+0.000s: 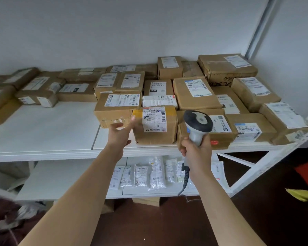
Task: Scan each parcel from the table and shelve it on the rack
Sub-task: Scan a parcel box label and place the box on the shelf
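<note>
A: Start with the biggest thing. What carries it all?

B: A white rack [43,153] with two shelves in view. The upper shelf is crowded with brown cardboard parcels [196,93], white labels up, packed side to side and some stacked. The lower shelf holds a row of white plastic mailers [142,174].

A: And the parcel at the front?

B: A brown cardboard box [155,125] sits at the front edge of the upper shelf, near the middle. Its top face carries a tall white label [154,118] with a barcode along the top and another down the right side, a printed "3" lower down, and yellow tape across the far left corner. The box's long axis runs left to right along the shelf edge; the label's long side runs front to back.

A: The scanner?

B: Grey handle, dark head [197,119]. It stands nearly upright, head tipped forward toward the parcels, coiled cable hanging below.

A: The hands?

B: The right hand [196,148] has its grip wrapped round the scanner handle. The left hand [120,134] is spread, fingers straight, fingertips at the box's left side; I cannot tell whether they touch it.
</note>
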Available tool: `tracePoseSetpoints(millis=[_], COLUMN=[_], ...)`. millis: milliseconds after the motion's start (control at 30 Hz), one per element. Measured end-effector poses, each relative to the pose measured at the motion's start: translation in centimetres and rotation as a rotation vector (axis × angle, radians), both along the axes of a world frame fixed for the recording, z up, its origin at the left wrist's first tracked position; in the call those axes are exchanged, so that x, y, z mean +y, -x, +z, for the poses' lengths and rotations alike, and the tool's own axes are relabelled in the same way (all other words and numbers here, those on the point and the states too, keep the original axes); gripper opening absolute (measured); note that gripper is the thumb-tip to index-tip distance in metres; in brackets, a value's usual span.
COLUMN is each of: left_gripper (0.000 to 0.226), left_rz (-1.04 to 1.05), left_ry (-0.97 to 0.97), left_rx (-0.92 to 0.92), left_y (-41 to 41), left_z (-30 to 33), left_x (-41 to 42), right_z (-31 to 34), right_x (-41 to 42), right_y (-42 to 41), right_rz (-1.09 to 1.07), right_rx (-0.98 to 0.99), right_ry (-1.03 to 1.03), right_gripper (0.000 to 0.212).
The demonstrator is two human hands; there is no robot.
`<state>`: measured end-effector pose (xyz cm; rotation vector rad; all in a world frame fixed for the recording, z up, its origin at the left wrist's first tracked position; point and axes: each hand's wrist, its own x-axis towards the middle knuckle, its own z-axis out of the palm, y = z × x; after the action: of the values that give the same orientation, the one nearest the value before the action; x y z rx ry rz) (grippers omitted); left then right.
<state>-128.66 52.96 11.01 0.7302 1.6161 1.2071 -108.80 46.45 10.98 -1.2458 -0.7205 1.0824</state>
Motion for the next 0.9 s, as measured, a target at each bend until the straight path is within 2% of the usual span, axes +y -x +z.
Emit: tracePoseSetpoints(millis=[100, 167, 367, 500, 667, 800, 900], left_gripper=[0.028, 0.021, 0.022, 0.022, 0.025, 0.026, 0.023], left_rz=[0.301, 0.357, 0.17, 0.067, -0.147, -0.352, -0.461], left_ry=[-0.152, -0.233, -0.393, -0.451, -0.535, -0.567, -0.545], left_rx=[0.01, 0.001, 0.026, 0.031, -0.065, -0.126, -0.13], left_y=[-0.3, -0.9, -6.6, -12.3, -23.1, -31.9, -38.8], left_z=[0.8, 2.0, 5.0, 5.5, 7.2, 7.2, 6.8], left_x=[-0.7, -1.1, -3.4, -5.0, -9.0, -11.2, -12.6], right_z=[0.8, 1.4, 2.3, 2.5, 2.5, 2.9, 2.8], right_x=[-1.1, -2.2, -7.2, -11.1, -16.7, -20.9, -23.4], right_y=[-0.4, -0.8, -2.4, -5.4, -12.8, -20.2, -26.1], right_rz=[-0.039, -0.072, -0.203, -0.344, -0.602, -0.798, -0.862], right_rx=[0.012, 0.012, -0.022, -0.056, -0.075, -0.003, 0.097], right_ry=[-0.003, -0.02, -0.009, 0.032, 0.069, 0.089, 0.077], right_gripper=[0.034, 0.036, 0.042, 0.035, 0.027, 0.022, 0.014])
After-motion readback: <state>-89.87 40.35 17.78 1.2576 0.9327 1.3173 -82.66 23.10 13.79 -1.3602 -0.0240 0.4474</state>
